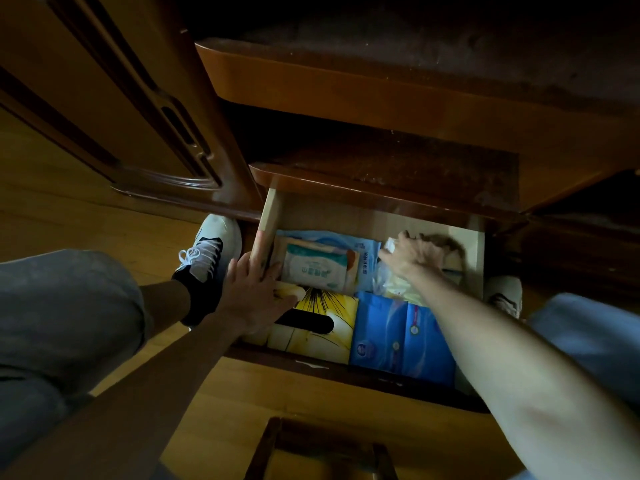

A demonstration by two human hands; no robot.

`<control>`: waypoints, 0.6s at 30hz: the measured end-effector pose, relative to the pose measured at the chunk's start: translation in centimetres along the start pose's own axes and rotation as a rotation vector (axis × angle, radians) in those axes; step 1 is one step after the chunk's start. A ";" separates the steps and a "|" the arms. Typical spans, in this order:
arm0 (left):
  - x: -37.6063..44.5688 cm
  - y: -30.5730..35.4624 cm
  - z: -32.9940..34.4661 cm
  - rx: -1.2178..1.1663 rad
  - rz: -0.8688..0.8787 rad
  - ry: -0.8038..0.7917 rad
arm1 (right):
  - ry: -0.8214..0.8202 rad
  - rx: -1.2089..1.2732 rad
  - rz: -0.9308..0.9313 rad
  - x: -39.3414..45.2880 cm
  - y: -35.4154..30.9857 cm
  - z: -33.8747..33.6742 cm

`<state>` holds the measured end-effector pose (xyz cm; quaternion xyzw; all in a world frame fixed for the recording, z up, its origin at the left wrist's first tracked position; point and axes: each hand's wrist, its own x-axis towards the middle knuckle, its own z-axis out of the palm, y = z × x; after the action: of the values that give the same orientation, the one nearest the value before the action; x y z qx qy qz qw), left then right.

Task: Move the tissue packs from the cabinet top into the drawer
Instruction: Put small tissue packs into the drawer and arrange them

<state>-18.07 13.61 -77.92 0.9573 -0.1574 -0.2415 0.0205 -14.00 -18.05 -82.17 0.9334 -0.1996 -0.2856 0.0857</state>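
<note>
The wooden drawer point(268, 216) is pulled out and holds several packs. A white-and-teal wipes pack point(315, 268) lies on a light blue pack at the back left. A yellow tissue box point(322, 323) sits at the front left, a blue tissue pack point(398, 337) at the front right. My left hand point(254, 292) rests on the drawer's left wall and the yellow box's corner, fingers spread. My right hand point(412, 254) reaches into the back right corner, fingers curled on a crinkly clear-plastic tissue pack point(391, 282). The cabinet top point(381, 81) above looks dark and bare.
A dark wooden cabinet door point(114, 98) stands at the left. My shoes point(207, 251) and knees flank the drawer on the wooden floor. A dark wooden frame point(322, 448) lies on the floor in front of the drawer.
</note>
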 end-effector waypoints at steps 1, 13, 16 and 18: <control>-0.1 0.1 0.0 -0.002 -0.005 0.016 | 0.008 0.011 0.008 0.2 0.0 0.0; 0.3 -0.4 1.3 0.006 0.018 0.145 | 0.175 0.141 -0.072 1.0 2.5 1.0; 0.5 -0.6 1.6 -0.005 0.020 0.153 | 0.221 0.152 -0.076 0.9 3.1 0.6; 0.6 -0.8 1.9 -0.013 0.025 0.131 | 0.178 0.202 -0.061 0.9 3.0 0.8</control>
<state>-18.23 14.24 -79.93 0.9689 -0.1661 -0.1790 0.0402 -14.73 -21.22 -82.42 0.9646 -0.1906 -0.1824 0.0000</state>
